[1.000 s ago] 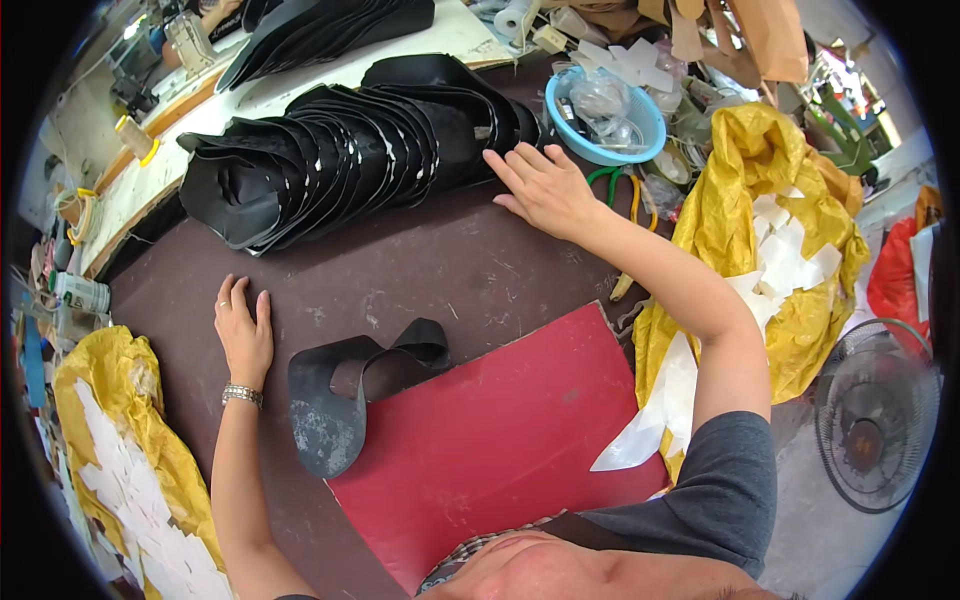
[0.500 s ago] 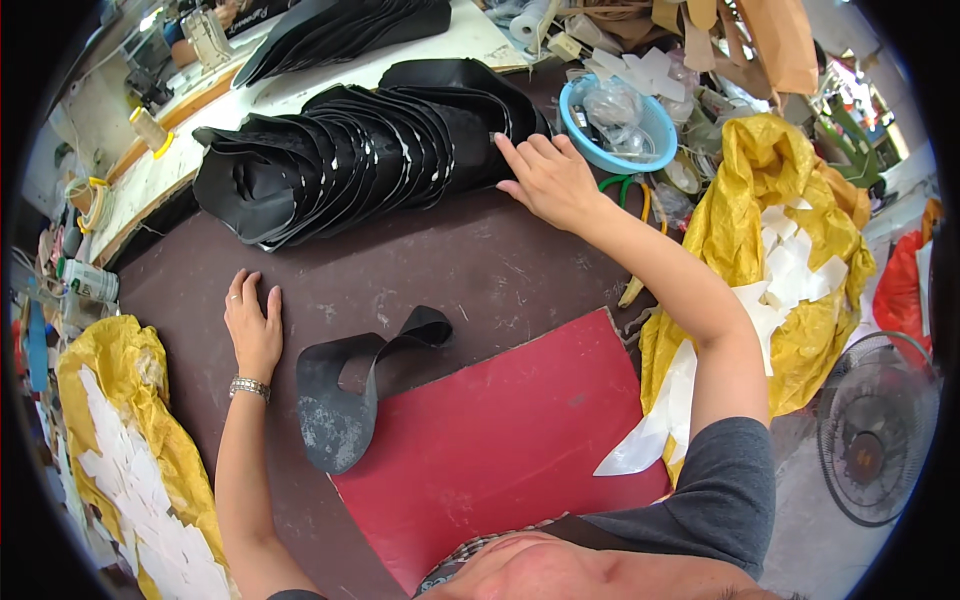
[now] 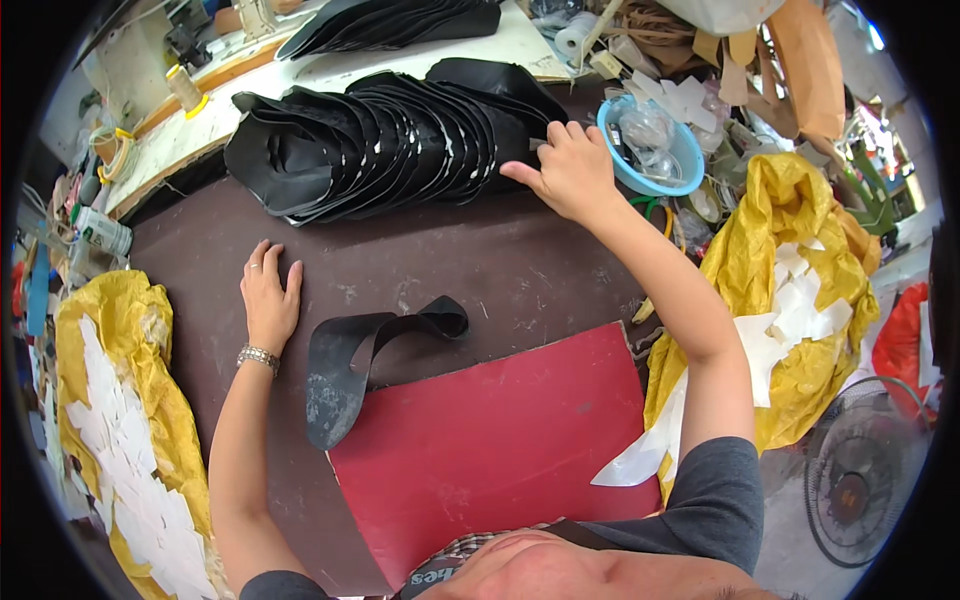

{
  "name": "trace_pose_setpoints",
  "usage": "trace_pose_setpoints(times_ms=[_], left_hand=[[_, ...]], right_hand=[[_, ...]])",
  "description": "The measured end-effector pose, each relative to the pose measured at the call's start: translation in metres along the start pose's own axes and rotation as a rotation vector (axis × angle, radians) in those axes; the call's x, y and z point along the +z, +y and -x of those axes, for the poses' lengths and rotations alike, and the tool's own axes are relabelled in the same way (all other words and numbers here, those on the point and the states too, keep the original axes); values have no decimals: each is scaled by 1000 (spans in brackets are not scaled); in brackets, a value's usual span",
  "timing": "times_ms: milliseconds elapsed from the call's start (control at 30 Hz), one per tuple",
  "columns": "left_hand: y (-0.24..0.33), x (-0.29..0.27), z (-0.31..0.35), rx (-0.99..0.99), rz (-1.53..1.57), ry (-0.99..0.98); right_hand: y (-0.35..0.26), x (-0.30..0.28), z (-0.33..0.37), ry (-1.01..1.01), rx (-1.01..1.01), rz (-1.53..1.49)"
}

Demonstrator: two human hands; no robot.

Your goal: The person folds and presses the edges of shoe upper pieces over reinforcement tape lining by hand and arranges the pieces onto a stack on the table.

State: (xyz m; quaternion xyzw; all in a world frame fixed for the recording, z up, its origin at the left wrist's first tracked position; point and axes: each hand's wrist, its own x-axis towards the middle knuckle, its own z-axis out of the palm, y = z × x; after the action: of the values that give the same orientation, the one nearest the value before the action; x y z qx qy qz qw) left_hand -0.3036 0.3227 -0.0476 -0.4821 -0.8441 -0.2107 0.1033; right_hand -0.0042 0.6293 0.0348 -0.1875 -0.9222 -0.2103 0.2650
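Observation:
My left hand (image 3: pixel 268 302) rests on the brown tabletop (image 3: pixel 420 250), its fingers stretched out and nothing in them. Up and to the right, my right hand (image 3: pixel 575 172) is by the right end of a long row of nested black leather-like pieces (image 3: pixel 400 140). Its thumb sticks out to the left and its fingers bend forward near the last piece; their tips are partly hidden. A single curved black piece (image 3: pixel 337 375), marked with pale smudges, stands between my arms. It overlaps the left edge of a red board (image 3: pixel 500 430).
A blue basin (image 3: pixel 690 150) with plastic bags stands just right of my right hand. Yellow sacks (image 3: pixel 790 400) (image 3: pixel 150 310) with white scraps flank the table. Further back, more black pieces (image 3: pixel 390 25) lie on a white bench (image 3: pixel 530 45). A fan (image 3: pixel 850 490) stands at lower right.
The view has shifted a little. My right hand's fingers, earlier stretched toward the row's end, are now more bent, with the thumb spread out. My left hand stays on the table.

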Motion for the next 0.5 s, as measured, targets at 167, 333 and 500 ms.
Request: trace_pose_setpoints(times_ms=[167,333,500], left_hand=[[0,3,2,-7,6,4],[3,-1,1,-9,20,8],[2,0,1,-10,22,14]], right_hand=[[-15,-1,-24,-159,145,65],[-11,-2,-24,-214,169,61],[-9,-3,-26,-310,236,-19]])
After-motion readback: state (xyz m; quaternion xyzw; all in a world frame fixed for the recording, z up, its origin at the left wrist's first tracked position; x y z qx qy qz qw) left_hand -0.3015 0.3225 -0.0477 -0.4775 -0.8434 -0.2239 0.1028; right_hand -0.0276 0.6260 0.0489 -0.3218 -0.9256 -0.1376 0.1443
